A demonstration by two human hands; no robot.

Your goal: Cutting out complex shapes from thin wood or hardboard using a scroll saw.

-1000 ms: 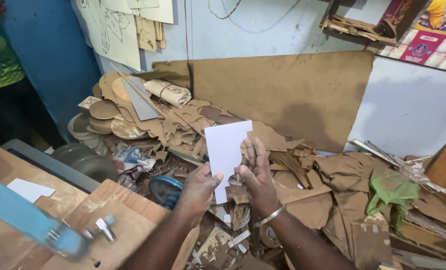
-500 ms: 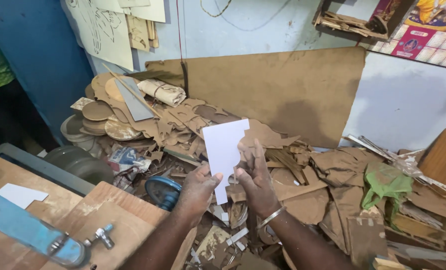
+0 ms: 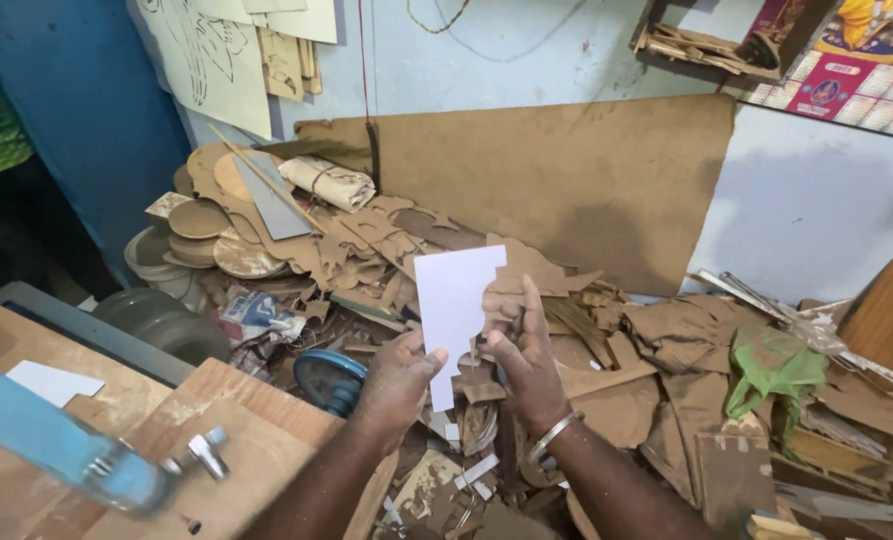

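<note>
Both hands are raised in front of the person, over a pile of brown scraps [image 3: 666,370]; between them stands a white cut-out sheet [image 3: 453,305], held upright, with a stepped top edge. The left hand [image 3: 398,375] pinches the lower left edge of the sheet with thumb and fingers closed on it; the right hand [image 3: 526,365] is closed on the right side of the sheet, its fingers pointing up behind the edge, and a brown piece of board seems to lie under these fingers too — I cannot tell if it is gripped. On the right wrist sits a metal bangle [image 3: 551,438].

Below the left hand, a wooden bench [image 3: 256,440] carries a blue bar [image 3: 36,440] with a metal wing bolt [image 3: 201,450] at its end; just beside the bench edge lies a blue round thing [image 3: 328,380]. Further left are a grey bucket [image 3: 161,322] and a stack of round board discs [image 3: 216,235]; behind the pile a big brown board [image 3: 566,180] leans on the wall; a green rag [image 3: 771,365] lies at the right.
</note>
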